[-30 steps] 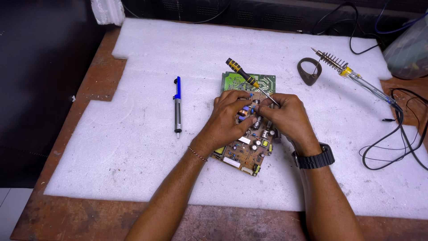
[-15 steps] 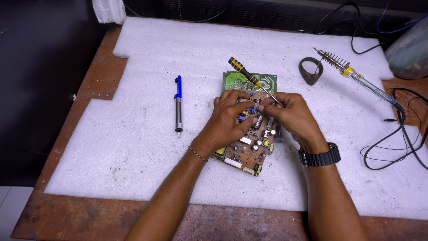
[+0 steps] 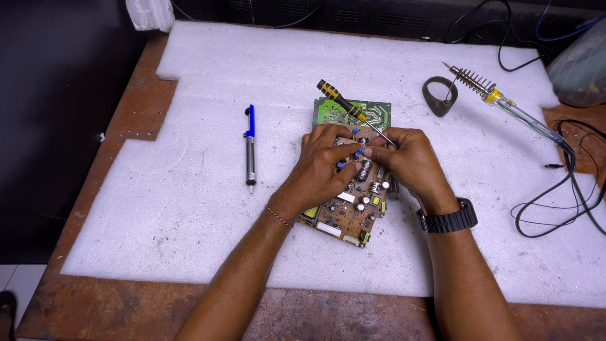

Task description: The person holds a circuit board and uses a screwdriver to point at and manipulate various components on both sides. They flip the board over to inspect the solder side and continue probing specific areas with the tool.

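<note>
Hands meet mid-frame over the brown circuit board [image 3: 349,215]: left hand [image 3: 325,165] pinches a small blue component, right hand [image 3: 410,159] grips the yellow-black screwdriver [image 3: 344,104]; blue pen-shaped tool [image 3: 250,148] lies left.

Brown circuit board [image 3: 348,215] flat on foam

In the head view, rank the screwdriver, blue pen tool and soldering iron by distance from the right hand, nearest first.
1. Screwdriver: touching the right hand, above the circuit board.
2. Soldering iron: to its upper right.
3. Blue pen tool: far side, beyond the left hand.
</note>
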